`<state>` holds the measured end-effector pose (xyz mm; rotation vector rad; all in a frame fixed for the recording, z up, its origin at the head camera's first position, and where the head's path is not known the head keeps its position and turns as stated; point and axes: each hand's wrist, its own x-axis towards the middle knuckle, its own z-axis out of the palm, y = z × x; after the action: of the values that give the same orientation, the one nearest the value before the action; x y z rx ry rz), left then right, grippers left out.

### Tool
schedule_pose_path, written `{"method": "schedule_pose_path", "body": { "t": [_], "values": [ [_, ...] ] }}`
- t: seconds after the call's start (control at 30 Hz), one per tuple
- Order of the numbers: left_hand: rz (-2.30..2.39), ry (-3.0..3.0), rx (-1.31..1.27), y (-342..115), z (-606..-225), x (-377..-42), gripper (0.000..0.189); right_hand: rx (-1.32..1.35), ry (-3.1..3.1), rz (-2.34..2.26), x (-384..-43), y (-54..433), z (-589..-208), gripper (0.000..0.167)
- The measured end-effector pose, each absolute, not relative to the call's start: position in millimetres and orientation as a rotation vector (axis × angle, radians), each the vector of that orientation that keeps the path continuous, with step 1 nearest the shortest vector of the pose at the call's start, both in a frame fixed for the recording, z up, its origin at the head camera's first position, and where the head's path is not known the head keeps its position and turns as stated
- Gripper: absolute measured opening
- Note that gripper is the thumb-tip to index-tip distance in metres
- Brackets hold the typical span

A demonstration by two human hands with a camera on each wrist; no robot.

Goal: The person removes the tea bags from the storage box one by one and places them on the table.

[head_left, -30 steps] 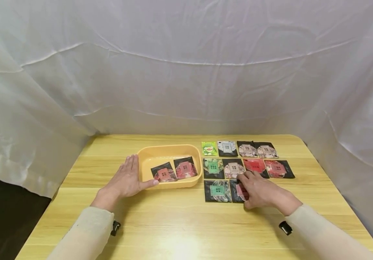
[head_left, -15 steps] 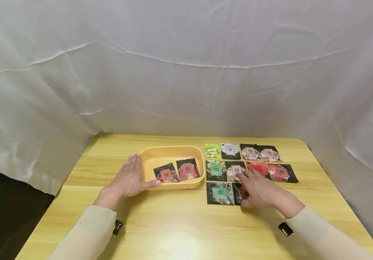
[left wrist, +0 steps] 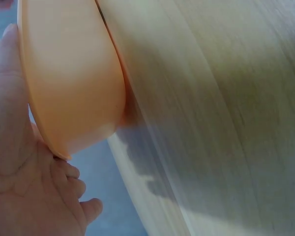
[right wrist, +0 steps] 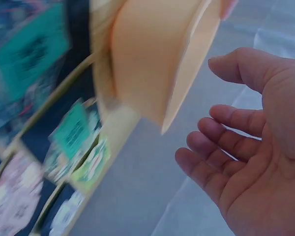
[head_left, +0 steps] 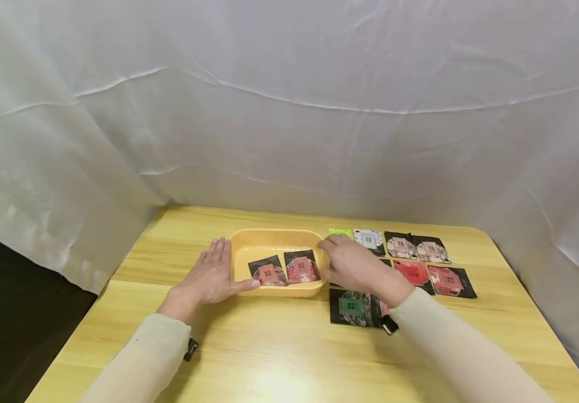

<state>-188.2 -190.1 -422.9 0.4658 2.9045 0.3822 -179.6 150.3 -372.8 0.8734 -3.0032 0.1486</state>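
Partly hidden — packets beneath right hand

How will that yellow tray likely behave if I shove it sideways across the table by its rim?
The yellow tray looks like thin moulded plastic holding only two flat packets, so probably light and stiff. On the smooth wooden table it would likely slide rather than tip, being low and wide. The left hand lies flat against its left wall, which may stop it.

Yellow tray: oblong, upright on table, two dark red-printed sachets flat inside; further sachets laid at its 3 o'clock.
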Motion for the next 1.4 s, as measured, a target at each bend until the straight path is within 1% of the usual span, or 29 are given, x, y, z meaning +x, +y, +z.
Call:
{"method": "schedule_pose_path", "body": {
  "t": [0.13, 0.17, 0.33, 0.37, 0.4, 0.5, 0.67, 0.8, 0.9, 0.97, 1.07, 1.2, 1.3, 1.4],
  "values": [
    [0.386, 2.893, 0.466, -187.4, -423.8, -187.4, 0.131, 0.923, -3.079, 0.127, -198.1, 125.9, -378.0, 0.062],
    [0.385, 2.891, 0.465, -186.8, -424.0, -187.0, 0.13, 0.924, -3.115, 0.122, -201.8, 121.0, -380.2, 0.059],
    [0.391, 2.896, 0.464, -185.0, -424.9, -185.9, 0.13, 0.913, -3.267, 0.062, -213.8, 103.6, -387.3, 0.065],
    [0.392, 2.897, 0.462, -184.8, -424.8, -185.8, 0.13, 0.915, -3.286, 0.048, -215.4, 101.3, -387.9, 0.065],
    [0.395, 2.898, 0.461, -184.7, -424.7, -185.8, 0.13, 0.919, -3.301, 0.032, -216.7, 99.2, -387.9, 0.07],
    [0.399, 2.901, 0.454, -184.5, -424.2, -185.8, 0.131, 0.951, -3.338, -0.033, -220.9, 94.6, -389.1, 0.069],
    [0.394, 2.892, 0.447, -185.1, -424.4, -186.5, 0.13, 0.963, -3.368, -0.165, -227.6, 88.6, -393.1, 0.073],
    [0.389, 2.891, 0.447, -186.1, -424.8, -187.1, 0.131, 0.948, -3.382, -0.235, -232.1, 84.7, -397.0, 0.079],
    [0.386, 2.894, 0.447, -187.2, -424.6, -187.5, 0.134, 0.936, -3.392, -0.279, -234.5, 82.7, -399.5, 0.082],
    [0.384, 2.893, 0.446, -187.9, -424.5, -187.9, 0.138, 0.935, -3.394, -0.29, -235.6, 81.6, -400.8, 0.08],
    [0.39, 2.889, 0.442, -189.0, -424.8, -188.4, 0.142, 0.934, -3.4, -0.247, -237.0, 80.1, -402.5, 0.077],
    [0.393, 2.886, 0.439, -189.6, -425.4, -188.2, 0.139, 0.933, -3.401, -0.085, -239.7, 79.0, -405.7, 0.073],
    [0.4, 2.89, 0.436, -189.7, -425.9, -188.1, 0.136, 0.903, -3.395, 0.043, -241.8, 78.4, -408.7, 0.073],
    [0.412, 2.891, 0.436, -189.8, -426.4, -188.6, 0.135, 0.848, -3.37, 0.064, -242.8, 78.3, -410.3, 0.08]
  ]
}}
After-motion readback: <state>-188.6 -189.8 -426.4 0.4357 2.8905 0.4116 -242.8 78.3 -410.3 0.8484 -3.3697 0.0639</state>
